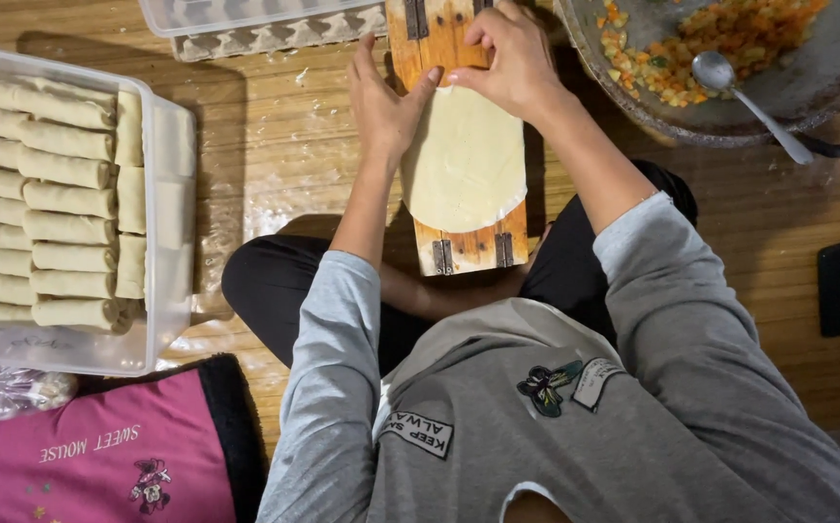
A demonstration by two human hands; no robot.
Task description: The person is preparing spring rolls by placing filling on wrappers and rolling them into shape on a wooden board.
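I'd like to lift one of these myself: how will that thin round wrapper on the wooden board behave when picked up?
The wrapper will probably flop and drape: it lies flat and thin, overhanging the wooden board. It looks tearable, so the left hand and right hand pinching its far edge with fingertips seems sensible. Likely very light.

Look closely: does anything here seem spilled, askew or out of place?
Slightly: the round wrapper hangs over the wooden board's right edge, and pale smears mark the floor left of the board. Otherwise the rolls lie neatly in their container.
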